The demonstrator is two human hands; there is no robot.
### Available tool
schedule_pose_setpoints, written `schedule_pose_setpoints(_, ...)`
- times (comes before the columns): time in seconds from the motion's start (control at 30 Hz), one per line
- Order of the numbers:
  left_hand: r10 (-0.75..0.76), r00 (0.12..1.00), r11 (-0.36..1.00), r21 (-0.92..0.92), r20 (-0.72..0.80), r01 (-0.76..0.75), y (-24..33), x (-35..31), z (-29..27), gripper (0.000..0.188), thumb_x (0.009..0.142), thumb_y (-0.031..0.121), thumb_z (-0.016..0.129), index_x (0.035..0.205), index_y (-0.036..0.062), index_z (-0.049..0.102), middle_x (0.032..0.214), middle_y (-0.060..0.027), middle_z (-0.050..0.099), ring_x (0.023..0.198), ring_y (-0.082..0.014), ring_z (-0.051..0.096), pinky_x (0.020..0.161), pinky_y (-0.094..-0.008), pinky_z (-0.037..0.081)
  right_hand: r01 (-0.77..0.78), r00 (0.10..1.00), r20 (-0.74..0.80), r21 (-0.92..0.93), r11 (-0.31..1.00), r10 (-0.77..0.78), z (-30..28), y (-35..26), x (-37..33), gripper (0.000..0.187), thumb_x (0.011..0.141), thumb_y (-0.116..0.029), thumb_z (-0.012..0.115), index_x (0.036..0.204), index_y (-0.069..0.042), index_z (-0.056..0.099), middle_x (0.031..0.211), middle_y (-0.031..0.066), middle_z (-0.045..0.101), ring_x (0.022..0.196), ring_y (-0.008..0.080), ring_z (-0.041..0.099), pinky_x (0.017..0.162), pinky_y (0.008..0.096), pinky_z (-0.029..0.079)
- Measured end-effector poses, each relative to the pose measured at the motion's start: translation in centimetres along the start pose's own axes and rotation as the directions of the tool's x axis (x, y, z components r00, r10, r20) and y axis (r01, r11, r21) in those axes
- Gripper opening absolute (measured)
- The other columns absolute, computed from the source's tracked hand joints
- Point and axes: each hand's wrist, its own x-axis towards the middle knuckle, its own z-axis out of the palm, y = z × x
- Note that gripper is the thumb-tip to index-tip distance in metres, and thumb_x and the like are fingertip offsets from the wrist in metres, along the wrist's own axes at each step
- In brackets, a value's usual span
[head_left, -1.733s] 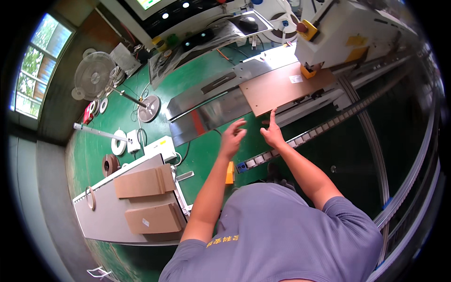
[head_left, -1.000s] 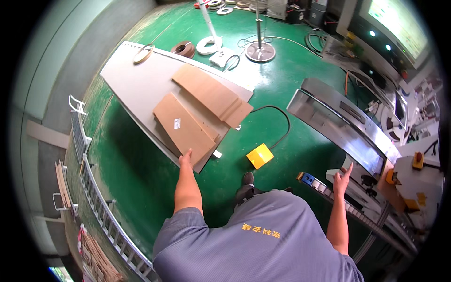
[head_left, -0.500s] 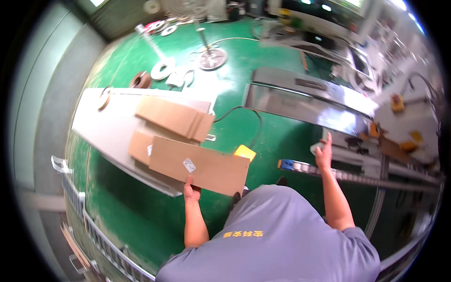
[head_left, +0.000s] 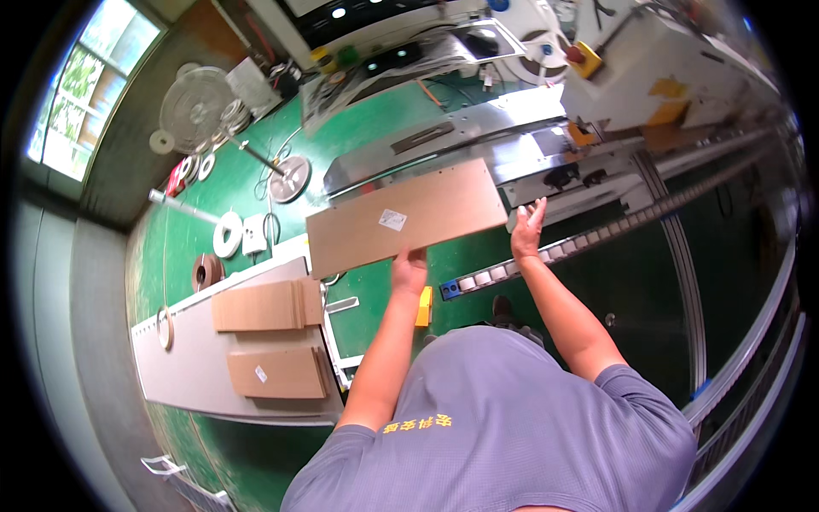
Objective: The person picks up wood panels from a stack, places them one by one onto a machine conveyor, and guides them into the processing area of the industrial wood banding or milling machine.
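Note:
My left hand (head_left: 409,270) grips the lower edge of a flat light-brown board (head_left: 452,201) with a white label near its middle. The board is held up in front of me, slightly tilted, its right end higher; the fingers beneath it are partly hidden. Just off the board's right end is my right hand (head_left: 526,232), open and holding nothing, fingers pointing up. Behind the board lies a long metal machine bed (head_left: 380,166) with a slotted plate. To the left, a stack of similar boards (head_left: 260,307) and a labelled stack (head_left: 277,373) rest on a pale table (head_left: 192,367).
A roller rail (head_left: 563,248) with a blue end runs across the right side, beside a metal frame post (head_left: 678,247). A yellow object (head_left: 424,307) is low between my arms. Tape rolls (head_left: 207,271) and a round-based stand (head_left: 290,179) occupy the green floor at left.
My left hand has carried the board from over the table stacks rightward and up, toward the machine bed. The view has turned right. My right hand is now near the board's right end.

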Motion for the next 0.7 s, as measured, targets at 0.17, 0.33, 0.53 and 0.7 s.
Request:
schedule_pose_setpoints(0.17, -0.287, 0.954, 0.816, 0.500, -0.086, 0.291, -5.8, 3.5, 5.1, 0.024, 0.096, 0.018, 0.050, 0.113, 0.0007, 0.053, 0.107, -0.0154, 0.063, 0.094, -0.0247, 0.063, 0.081, -0.0345, 0.054, -0.095, 0.991, 0.089, -0.018, 0.995, 0.096, -0.2, -1.7, -0.2, 0.077, 0.091, -0.028, 0.050, 0.144, 0.008, 0.008, 0.145, 0.0301, 0.025, 0.134, 0.0365, 0.031, 0.110, 0.0374, 0.025)
schedule_pose_setpoints(0.33, -0.462, 0.873, 0.554, 0.718, -0.155, 0.421, -5.8, 5.8, 8.5, 0.031, 0.098, 0.025, 0.046, 0.119, 0.0019, 0.045, 0.111, -0.0159, 0.063, 0.091, -0.0248, 0.064, 0.079, -0.0360, 0.053, 0.030, 0.923, 0.384, -0.144, 0.989, 0.028, 0.5, -3.3, -0.7, 0.086, 0.084, -0.029, 0.061, 0.145, 0.004, 0.011, 0.142, 0.0295, 0.032, 0.133, 0.0373, 0.034, 0.108, 0.0355, 0.030)
schedule_pose_setpoints(0.53, -0.118, 0.993, 0.171, 0.985, 0.003, 0.018, 0.6, 0.7, 7.9, 0.021, 0.092, 0.019, 0.053, 0.103, 0.0039, 0.062, 0.102, -0.0081, 0.066, 0.083, -0.0139, 0.062, 0.066, -0.0263, 0.049, 0.001, 0.895, 0.438, -0.190, 0.982, 0.084, -0.1, -2.7, -0.2, 0.094, 0.083, -0.030, 0.063, 0.147, -0.001, 0.000, 0.139, 0.0290, 0.037, 0.128, 0.0379, 0.040, 0.105, 0.0358, 0.034)
schedule_pose_setpoints(0.7, 0.507, 0.843, 0.027, 0.974, 0.182, -0.227, 7.2, -3.0, 1.6, 0.019, 0.083, 0.002, 0.055, 0.100, 0.0012, 0.062, 0.113, -0.0080, 0.058, 0.079, -0.0133, 0.060, 0.063, -0.0237, 0.049, -0.043, 0.885, 0.449, -0.187, 0.981, 0.125, 0.4, -2.8, -0.5, 0.094, 0.083, -0.029, 0.063, 0.148, -0.003, -0.001, 0.132, 0.0261, 0.044, 0.121, 0.0363, 0.047, 0.102, 0.0364, 0.038)
